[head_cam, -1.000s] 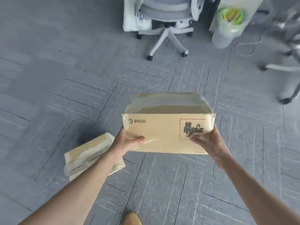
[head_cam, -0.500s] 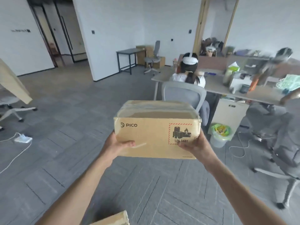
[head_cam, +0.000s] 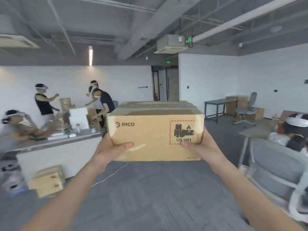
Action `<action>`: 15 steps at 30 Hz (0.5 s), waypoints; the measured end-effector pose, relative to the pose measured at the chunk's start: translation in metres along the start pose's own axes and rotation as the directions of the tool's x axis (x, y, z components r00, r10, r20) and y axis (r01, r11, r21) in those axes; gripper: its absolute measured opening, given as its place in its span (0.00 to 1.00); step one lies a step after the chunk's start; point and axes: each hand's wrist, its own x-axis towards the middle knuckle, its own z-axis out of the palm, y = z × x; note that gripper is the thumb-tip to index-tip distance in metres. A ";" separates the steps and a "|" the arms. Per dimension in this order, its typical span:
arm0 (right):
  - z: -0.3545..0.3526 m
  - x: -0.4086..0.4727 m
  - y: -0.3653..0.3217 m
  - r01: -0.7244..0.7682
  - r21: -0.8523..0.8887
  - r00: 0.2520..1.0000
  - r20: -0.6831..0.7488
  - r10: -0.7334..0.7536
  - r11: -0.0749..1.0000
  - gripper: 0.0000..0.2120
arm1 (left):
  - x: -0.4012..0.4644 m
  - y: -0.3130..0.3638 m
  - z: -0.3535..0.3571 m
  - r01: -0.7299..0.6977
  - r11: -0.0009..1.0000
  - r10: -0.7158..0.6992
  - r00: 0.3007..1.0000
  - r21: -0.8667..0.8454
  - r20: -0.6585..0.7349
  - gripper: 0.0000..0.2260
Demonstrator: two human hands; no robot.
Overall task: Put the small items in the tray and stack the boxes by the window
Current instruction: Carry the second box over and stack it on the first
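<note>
A brown cardboard box (head_cam: pixel 150 135) marked PICO, with a red-framed battery label, is held up at chest height in the middle of the view. My left hand (head_cam: pixel 110 149) grips its lower left corner, thumb on the front face. My right hand (head_cam: pixel 200 145) grips the lower right corner, thumb on the label. Both arms stretch forward. No tray, small items or window are in view.
A long white counter (head_cam: pixel 55 147) with several people around it stands at the left; stacked cardboard boxes (head_cam: pixel 48 182) sit on the floor by it. A grey office chair (head_cam: pixel 275 172) and a seated person are at the right. Open grey carpet lies ahead.
My view has swung up and round from the floor to the room. The box stays gripped in both hands. The second box on the floor has left the view.
</note>
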 end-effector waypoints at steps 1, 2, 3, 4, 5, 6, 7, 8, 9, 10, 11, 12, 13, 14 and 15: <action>0.025 0.001 -0.011 0.017 0.012 0.999 0.045 -0.017 1.000 0.34 | -0.016 0.001 -0.030 -0.002 1.000 0.003 0.999 0.016 -0.043 0.35; 0.052 -0.001 -0.025 0.029 0.028 0.995 0.094 -0.031 0.999 0.33 | -0.032 0.002 -0.062 -0.004 1.000 0.007 0.995 0.031 -0.096 0.35; 0.079 -0.002 -0.037 0.038 0.050 0.989 0.138 -0.045 0.998 0.31 | -0.050 0.003 -0.093 0.000 0.999 0.007 0.989 0.044 -0.149 0.35; 0.106 -0.005 -0.049 0.049 0.076 0.981 0.185 -0.062 0.996 0.30 | -0.069 0.005 -0.124 0.011 0.998 0.001 0.980 0.058 -0.201 0.35; 0.135 -0.009 -0.062 0.053 0.094 0.971 0.228 -0.073 0.994 0.30 | -0.090 0.007 -0.156 0.030 0.997 -0.010 0.967 0.075 -0.253 0.33; 0.163 -0.014 -0.076 0.055 0.107 0.961 0.265 -0.082 0.993 0.32 | -0.114 0.012 -0.185 0.048 0.995 -0.019 0.952 0.090 -0.305 0.31; 0.192 -0.021 -0.089 0.058 0.122 0.949 0.301 -0.092 0.991 0.34 | -0.137 0.016 -0.212 0.064 0.993 -0.024 0.933 0.100 -0.359 0.30; 0.220 -0.029 -0.105 0.067 0.138 0.933 0.343 -0.112 0.988 0.37 | -0.162 0.020 -0.240 0.076 0.991 -0.025 0.912 0.108 -0.410 0.30; 0.248 -0.039 -0.120 0.081 0.155 0.916 0.378 -0.135 0.985 0.38 | -0.188 0.025 -0.266 0.091 0.989 -0.027 0.887 0.116 -0.461 0.31; 0.275 -0.051 -0.136 0.100 0.160 0.899 0.408 -0.158 0.982 0.39 | -0.215 0.028 -0.292 0.107 0.987 -0.030 0.859 0.122 -0.512 0.31; 0.302 -0.066 -0.154 0.118 0.169 0.880 0.439 -0.182 0.979 0.39 | -0.241 0.031 -0.318 0.123 0.984 -0.032 0.830 0.126 -0.557 0.32; 0.327 -0.083 -0.171 0.126 0.187 0.857 0.474 -0.202 0.974 0.37 | -0.269 0.033 -0.342 0.143 0.981 -0.035 0.801 0.134 -0.598 0.32; 0.352 -0.100 -0.187 0.134 0.210 0.830 0.510 -0.225 0.968 0.35 | -0.298 0.036 -0.366 0.162 0.976 -0.034 0.773 0.145 -0.634 0.32; 0.376 -0.120 -0.205 0.138 0.231 0.804 0.541 -0.245 0.963 0.33 | -0.328 0.039 -0.390 0.180 0.971 -0.030 0.744 0.157 -0.667 0.32; 0.399 -0.140 -0.223 0.146 0.255 0.776 0.570 -0.271 0.956 0.33 | -0.358 0.042 -0.412 0.189 0.967 -0.017 0.715 0.171 -0.699 0.32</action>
